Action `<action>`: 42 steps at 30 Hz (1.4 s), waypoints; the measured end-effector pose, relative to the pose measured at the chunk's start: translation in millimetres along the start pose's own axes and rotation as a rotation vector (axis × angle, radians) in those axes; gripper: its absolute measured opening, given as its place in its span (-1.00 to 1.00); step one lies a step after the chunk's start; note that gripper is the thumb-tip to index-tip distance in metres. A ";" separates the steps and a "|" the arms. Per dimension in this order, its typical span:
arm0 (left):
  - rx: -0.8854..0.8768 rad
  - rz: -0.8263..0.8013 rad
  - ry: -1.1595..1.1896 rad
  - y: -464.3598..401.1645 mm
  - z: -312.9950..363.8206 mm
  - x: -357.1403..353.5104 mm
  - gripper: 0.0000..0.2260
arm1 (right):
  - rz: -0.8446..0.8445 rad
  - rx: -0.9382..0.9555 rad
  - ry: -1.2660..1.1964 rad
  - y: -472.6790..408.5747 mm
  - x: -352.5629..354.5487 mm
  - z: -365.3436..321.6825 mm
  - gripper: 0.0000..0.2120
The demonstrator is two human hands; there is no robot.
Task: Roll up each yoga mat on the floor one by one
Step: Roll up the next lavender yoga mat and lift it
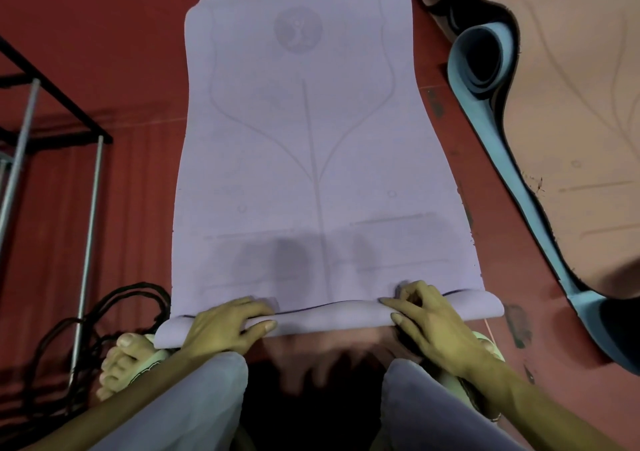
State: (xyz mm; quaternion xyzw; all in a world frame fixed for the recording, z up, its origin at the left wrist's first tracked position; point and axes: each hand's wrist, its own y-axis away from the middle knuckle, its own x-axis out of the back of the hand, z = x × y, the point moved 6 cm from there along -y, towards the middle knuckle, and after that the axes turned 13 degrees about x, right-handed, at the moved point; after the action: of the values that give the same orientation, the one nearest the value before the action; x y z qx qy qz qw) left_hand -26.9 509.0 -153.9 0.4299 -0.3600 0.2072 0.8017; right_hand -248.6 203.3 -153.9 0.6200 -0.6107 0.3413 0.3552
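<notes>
A lilac yoga mat with a faint line pattern lies flat on the red floor, running away from me. Its near end is curled into a small roll just in front of my knees. My left hand grips the roll left of centre, fingers curled over the top and thumb along the near side. On the right part of the roll sits my right hand, its fingers bent over the fold. The mat's far end curls up at the top edge of the view.
A peach mat with a blue underside lies to the right, its edge loosely rolled. A metal rack stands at the left, with black cables by my left foot. Red floor surrounds the mats.
</notes>
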 end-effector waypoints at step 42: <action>0.339 0.076 -0.052 -33.7 -8.2 28.6 -0.39 | -0.223 -0.555 -0.139 -29.3 9.8 24.4 -0.74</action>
State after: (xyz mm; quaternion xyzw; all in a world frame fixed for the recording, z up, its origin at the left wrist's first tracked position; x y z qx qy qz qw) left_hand 16.7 498.2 -153.5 0.5502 -0.3567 0.2838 0.6997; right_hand -219.4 177.4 -158.7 0.5844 -0.6316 0.0771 0.5036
